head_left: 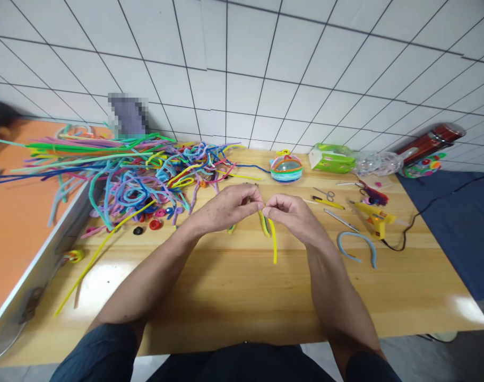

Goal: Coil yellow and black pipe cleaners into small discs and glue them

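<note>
Both hands meet over the middle of the wooden table, fingertips almost touching. My left hand (236,206) is closed in a pinch at the upper end of a yellow pipe cleaner (274,241). My right hand (287,212) pinches the same pipe cleaner from the other side, and its free end hangs down below the fingers. A yellow-and-green strip of pipe cleaner (264,224) hangs or lies just beneath the fingertips; its upper part is hidden. Another short green-yellow end (231,229) shows under my left hand.
A tangled heap of coloured pipe cleaners (134,185) lies left, with buttons (155,225) in front. A long yellow pipe cleaner (102,249) crosses the left side. Behind stands a striped round ornament (286,170). Scissors (325,194), a yellow cutter (328,202) and a glue gun (375,217) lie right.
</note>
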Demonstrator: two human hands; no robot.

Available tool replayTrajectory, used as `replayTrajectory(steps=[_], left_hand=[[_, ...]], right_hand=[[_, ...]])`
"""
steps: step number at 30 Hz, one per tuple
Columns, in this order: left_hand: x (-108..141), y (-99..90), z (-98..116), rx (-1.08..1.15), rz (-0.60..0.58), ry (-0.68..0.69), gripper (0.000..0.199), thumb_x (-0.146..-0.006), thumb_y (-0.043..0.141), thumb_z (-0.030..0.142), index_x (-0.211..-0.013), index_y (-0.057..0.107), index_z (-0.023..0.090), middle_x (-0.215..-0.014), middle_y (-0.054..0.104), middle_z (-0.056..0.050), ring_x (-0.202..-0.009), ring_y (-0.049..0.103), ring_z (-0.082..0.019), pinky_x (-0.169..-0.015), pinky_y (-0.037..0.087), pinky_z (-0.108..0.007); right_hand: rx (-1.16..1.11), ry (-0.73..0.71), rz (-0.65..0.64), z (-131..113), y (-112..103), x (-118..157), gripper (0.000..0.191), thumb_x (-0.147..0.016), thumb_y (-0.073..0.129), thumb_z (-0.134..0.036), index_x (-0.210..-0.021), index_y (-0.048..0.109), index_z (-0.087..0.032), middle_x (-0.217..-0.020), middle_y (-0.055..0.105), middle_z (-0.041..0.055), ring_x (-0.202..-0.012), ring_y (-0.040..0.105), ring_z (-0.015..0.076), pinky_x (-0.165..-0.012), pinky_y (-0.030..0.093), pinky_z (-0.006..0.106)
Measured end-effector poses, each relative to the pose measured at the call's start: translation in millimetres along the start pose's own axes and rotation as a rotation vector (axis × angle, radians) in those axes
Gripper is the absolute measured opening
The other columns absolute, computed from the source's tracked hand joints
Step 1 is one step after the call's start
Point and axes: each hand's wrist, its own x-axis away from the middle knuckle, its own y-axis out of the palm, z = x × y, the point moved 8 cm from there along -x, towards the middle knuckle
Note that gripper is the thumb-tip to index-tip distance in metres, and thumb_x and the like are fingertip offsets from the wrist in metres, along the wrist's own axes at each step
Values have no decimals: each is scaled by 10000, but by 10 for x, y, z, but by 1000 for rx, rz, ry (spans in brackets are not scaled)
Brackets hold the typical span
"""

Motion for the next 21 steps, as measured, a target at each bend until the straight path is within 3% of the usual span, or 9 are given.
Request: replayTrajectory(steps=[3, 6, 11, 15, 18, 21], left_hand=[[-17, -7, 3, 121, 99, -3, 261, -955, 686, 415, -867, 670, 170, -761, 583, 13, -699, 477, -129, -653, 381, -253], [-29, 73, -26, 382, 198, -27, 330, -900, 773, 474, -855, 648, 171, -754, 576, 22, -668, 456, -109, -630, 372, -240], [-13, 345, -176, 886, 246, -238, 473, -798, 878, 560, -851, 592, 187, -657, 493, 72, -513, 333, -58, -511, 252, -219], [-32, 300, -148, 803, 106, -249, 484, -806, 869, 591, -848, 644, 164, -755, 617, 10, -551, 433, -66, -525, 288, -224], [-35, 196, -118, 623, 0, -211, 428, -826, 871, 541, -867, 681, 160, -716, 585, 25, -569, 400, -73, -533, 284, -225], [-24, 138, -95, 517, -26, -189, 386, -843, 864, 506, -860, 687, 164, -685, 549, 41, -588, 396, -80, -555, 292, -225]], right_hand=[[-115, -22, 45, 10, -18, -14, 285, -839, 760, -450, -725, 662, -208, -685, 562, -33, -674, 458, 132, -658, 362, 290], [-243, -37, 107, 41, 5, -37, 289, -823, 786, -453, -711, 661, -218, -686, 565, -30, -685, 466, 140, -680, 376, 296], [-366, -8, 126, 67, 58, -58, 344, -786, 833, -491, -678, 649, -221, -661, 547, -34, -644, 446, 131, -650, 364, 292], [-403, 71, 31, 82, 66, -54, 361, -713, 881, -512, -652, 683, -216, -666, 577, -17, -651, 464, 134, -623, 363, 285], [-403, 115, -14, 95, 65, -42, 353, -684, 903, -508, -634, 708, -218, -638, 584, -15, -625, 461, 130, -601, 353, 279], [-402, 130, -33, 93, 74, -30, 347, -680, 907, -499, -616, 711, -219, -608, 583, -18, -594, 441, 121, -573, 325, 270]])
